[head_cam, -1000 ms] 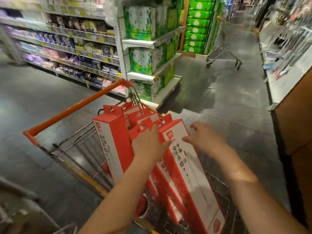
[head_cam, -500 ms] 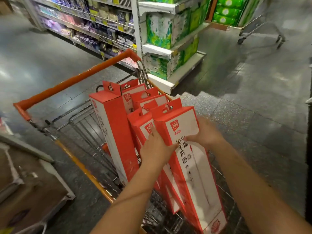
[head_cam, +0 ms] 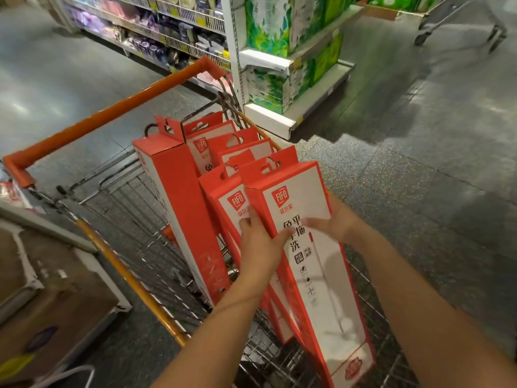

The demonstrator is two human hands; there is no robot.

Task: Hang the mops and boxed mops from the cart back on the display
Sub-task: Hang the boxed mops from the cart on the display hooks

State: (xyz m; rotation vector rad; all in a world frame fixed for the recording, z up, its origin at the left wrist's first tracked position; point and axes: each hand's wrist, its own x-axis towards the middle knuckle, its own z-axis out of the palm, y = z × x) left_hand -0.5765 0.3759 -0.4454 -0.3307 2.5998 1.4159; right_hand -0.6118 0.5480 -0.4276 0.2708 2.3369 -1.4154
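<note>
Six red and white mop boxes (head_cam: 181,214) stand on end in the cart (head_cam: 134,219), as far as the hang tabs can be counted; they are packed close and lean toward the orange handle (head_cam: 112,113). No loose mops show.

Both your hands are on one box, the front box (head_cam: 316,275), nearest you, with its foot down in the cart's wire basket.
- Your left hand (head_cam: 260,247) grips its left edge. The thumb (head_cam: 284,237) lies across the white face and the fingers curl round the side, with the fingertips against the neighbouring box.
- Your right hand (head_cam: 334,222) grips the right edge. The thumb (head_cam: 309,221) lies over the face; the other fingers are hidden behind the box.

So two hands are clamped on one box and the other five boxes are untouched. The front box is tilted, top away from you, and touches the box to its left.

Around the cart:
- One white shelf unit (head_cam: 293,113) stands just beyond the cart, with two visible tiers of green packs (head_cam: 279,23).
- One long shelf (head_cam: 156,32) of purple and dark packets runs at top left; they are too blurred to count.
- One second cart (head_cam: 461,26) stands at top right, well apart on the grey floor (head_cam: 419,163).
- One brown cardboard carton (head_cam: 56,303) sits at lower left beside the cart.

The mop display is not in view.
</note>
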